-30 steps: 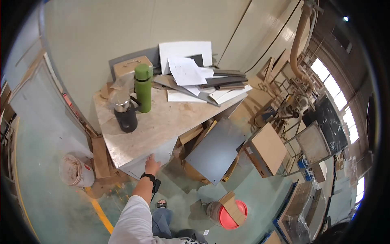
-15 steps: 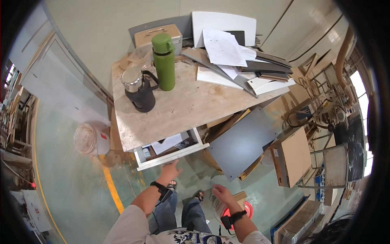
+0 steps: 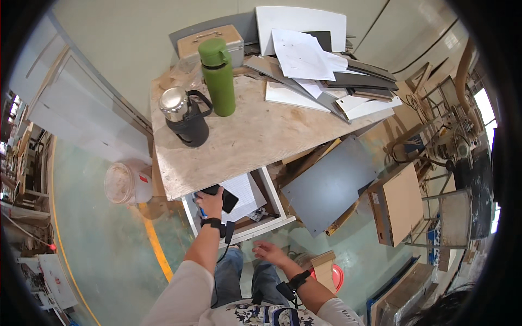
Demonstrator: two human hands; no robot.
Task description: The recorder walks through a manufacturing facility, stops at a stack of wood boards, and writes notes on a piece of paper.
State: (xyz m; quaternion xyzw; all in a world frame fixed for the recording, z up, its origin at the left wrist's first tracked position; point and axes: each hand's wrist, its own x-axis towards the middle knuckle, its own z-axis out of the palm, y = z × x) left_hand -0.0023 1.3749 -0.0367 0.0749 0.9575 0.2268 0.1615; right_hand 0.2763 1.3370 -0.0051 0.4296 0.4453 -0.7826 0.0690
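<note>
My left hand (image 3: 211,203) reaches into the pulled-out drawer (image 3: 270,191) of the wooden table. Its fingers are closed on a black smartphone (image 3: 230,202), whose far end shows past the hand. White sheets of paper (image 3: 244,191) lie beneath the phone, and a blue pen (image 3: 202,211) is beside my wrist. Just outside the drawer front, my right hand (image 3: 270,253) hangs in the air with loosely bent fingers apart and nothing in them.
A green bottle (image 3: 219,89) and a black jug with a metal lid (image 3: 187,127) stand on the table (image 3: 239,138). Papers (image 3: 303,57) and panel strips lie at its back right. A grey panel (image 3: 329,185) leans right, beside a cardboard box (image 3: 399,206). A bucket (image 3: 128,183) stands left.
The drawer is pulled out further, showing more of its contents. My left hand has moved from the drawer front to the phone inside. My right hand has shifted left and up.
</note>
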